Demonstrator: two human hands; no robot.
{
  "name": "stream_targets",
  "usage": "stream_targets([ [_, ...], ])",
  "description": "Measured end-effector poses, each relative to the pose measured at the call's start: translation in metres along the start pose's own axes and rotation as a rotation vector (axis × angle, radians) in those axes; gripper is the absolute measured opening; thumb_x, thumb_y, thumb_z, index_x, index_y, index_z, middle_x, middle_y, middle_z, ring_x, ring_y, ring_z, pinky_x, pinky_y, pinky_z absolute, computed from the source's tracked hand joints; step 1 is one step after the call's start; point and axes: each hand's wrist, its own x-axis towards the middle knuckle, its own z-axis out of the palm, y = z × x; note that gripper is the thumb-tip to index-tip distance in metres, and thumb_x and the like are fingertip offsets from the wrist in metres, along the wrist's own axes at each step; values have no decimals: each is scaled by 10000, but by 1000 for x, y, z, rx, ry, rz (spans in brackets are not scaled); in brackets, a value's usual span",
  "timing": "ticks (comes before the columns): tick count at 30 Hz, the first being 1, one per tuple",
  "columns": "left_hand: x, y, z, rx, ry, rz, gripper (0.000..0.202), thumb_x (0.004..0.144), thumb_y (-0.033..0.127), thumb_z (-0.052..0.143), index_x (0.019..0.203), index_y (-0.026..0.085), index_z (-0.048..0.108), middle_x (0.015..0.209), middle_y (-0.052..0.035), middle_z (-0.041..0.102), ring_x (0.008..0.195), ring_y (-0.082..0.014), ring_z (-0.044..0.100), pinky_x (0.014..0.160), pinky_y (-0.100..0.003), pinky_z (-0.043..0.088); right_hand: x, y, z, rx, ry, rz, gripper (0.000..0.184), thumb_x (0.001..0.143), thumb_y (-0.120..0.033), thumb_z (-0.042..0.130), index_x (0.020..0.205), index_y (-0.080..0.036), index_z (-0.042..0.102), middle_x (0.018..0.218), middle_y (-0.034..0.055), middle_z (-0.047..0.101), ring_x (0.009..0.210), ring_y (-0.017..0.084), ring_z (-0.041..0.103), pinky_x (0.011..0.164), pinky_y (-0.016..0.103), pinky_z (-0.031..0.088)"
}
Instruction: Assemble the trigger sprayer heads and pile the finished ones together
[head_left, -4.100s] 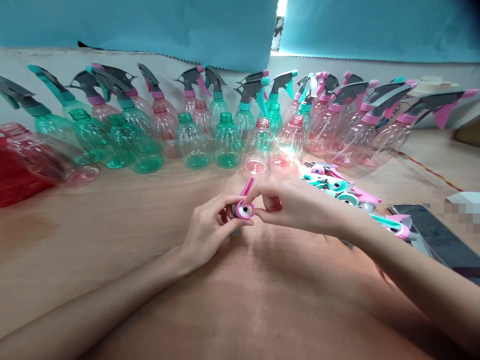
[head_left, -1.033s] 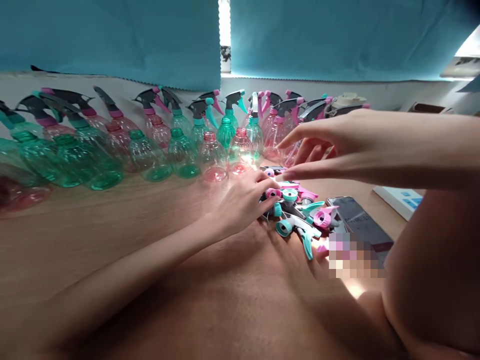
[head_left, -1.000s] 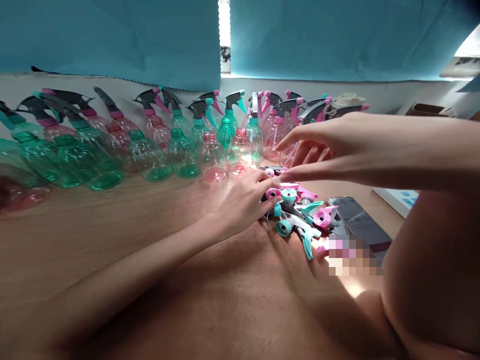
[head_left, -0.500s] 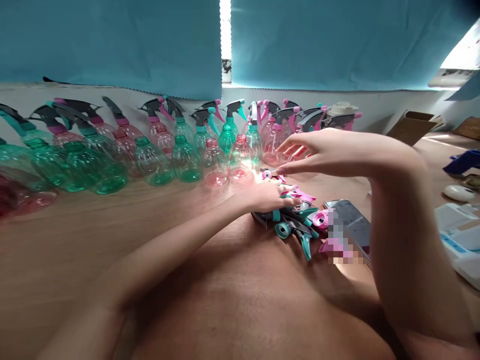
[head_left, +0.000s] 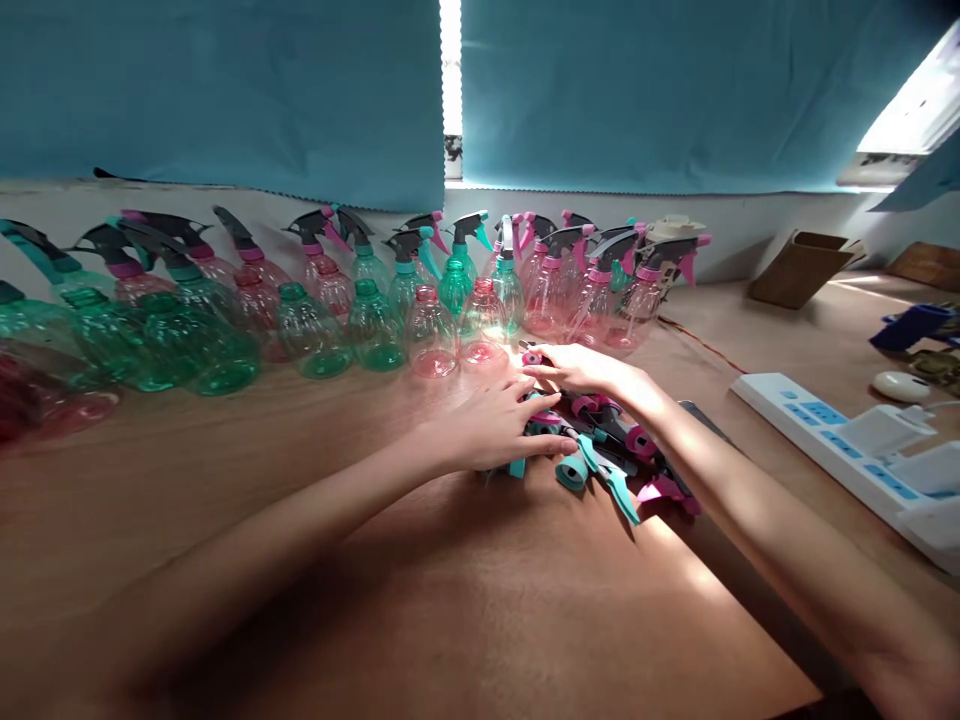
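Note:
A heap of trigger spray heads [head_left: 619, 485], dark grey with teal or pink parts, lies loose on the table. Over its left side rests my left hand [head_left: 495, 425], palm down and fingers spread, touching the heads underneath. My right hand [head_left: 577, 368] is at the far end of the heap. Its thumb and fingers close around a pink-collared spray head [head_left: 531, 357]. Just beyond it stand clear pink bottles without heads, among them a front one [head_left: 431, 335] and its neighbour [head_left: 484, 325].
Green bottles [head_left: 311, 335] and pink ones line the back of the table, several with spray heads fitted. At the right are a white power strip [head_left: 814, 420], a brown open box [head_left: 799, 268] and a white mouse-like object [head_left: 900, 386]. A phone [head_left: 705, 420] is partly hidden behind my right forearm.
My right hand has come down from above the heap and closed on the pink-collared head. My left hand has shifted slightly left and towards me, fingers spreading over the heap.

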Motion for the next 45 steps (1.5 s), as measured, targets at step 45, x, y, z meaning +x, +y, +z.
stream_targets([
  [45,-56,-20,4,6,215,-5,414,841,510,573,1101,189,604,1050,-64,643,1018,-237,533,926,-385,352,-29,-31,18,118,168,-166,333,883,-452,512,1098,-239,653,1137,85,630,1028,234,590,889,386,441],
])
